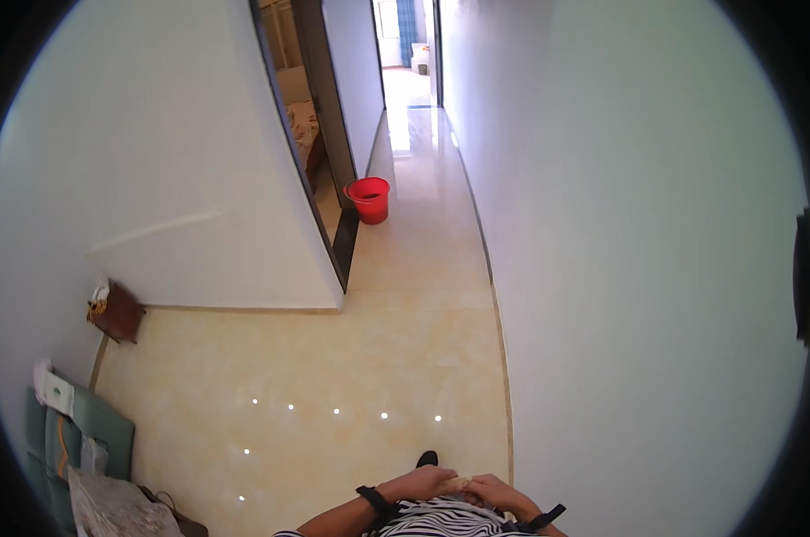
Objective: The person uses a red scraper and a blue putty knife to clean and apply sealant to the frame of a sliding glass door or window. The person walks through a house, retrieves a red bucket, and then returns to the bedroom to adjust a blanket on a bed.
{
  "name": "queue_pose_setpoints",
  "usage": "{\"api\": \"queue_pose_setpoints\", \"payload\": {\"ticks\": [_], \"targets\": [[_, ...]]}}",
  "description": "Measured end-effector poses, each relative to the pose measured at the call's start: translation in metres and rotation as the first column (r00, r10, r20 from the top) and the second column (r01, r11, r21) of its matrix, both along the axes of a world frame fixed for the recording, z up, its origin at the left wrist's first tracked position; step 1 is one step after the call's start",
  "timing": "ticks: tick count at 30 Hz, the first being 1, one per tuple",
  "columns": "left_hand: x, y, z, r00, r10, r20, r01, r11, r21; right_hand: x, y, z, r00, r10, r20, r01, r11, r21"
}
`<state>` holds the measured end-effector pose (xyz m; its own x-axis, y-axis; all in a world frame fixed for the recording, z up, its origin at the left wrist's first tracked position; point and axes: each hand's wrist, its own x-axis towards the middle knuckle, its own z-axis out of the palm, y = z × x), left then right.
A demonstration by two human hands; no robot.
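- A pale item point(456, 485), too small to identify, is held between the left hand point(425, 483) and right hand point(494, 493), before a striped shirt point(436, 519).
- A red bucket point(370, 202) is placed on the glossy floor point(306, 358) beside a doorway.
- A white box point(59, 394) is rested on green furniture point(108, 428), lower left.
- A brown container point(118, 313) is set near the corner.

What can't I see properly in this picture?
All in the head view:
- Pale thing between the left hand and right hand: too small, partly hidden by them.
- Inside the bucket: too dark and small.
- Black thing far right: cut off by the dark rim.
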<state>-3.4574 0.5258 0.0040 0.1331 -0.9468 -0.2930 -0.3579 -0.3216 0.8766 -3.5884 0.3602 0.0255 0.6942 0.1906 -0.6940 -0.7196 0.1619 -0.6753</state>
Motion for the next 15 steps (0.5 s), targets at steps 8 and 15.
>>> {"api": "queue_pose_setpoints", "payload": {"ticks": [8,15], "targets": [[0.182,-0.132,0.018,0.990,-0.078,0.115,0.067,0.994,0.091,0.168,-0.114,-0.027,0.990,-0.121,0.072,0.107,0.979,0.175],[0.348,-0.226,0.031,0.992,0.026,0.122,-0.044,0.988,0.145,0.361,-0.235,-0.036,0.990,0.131,0.052,-0.135,0.987,0.087]]}}
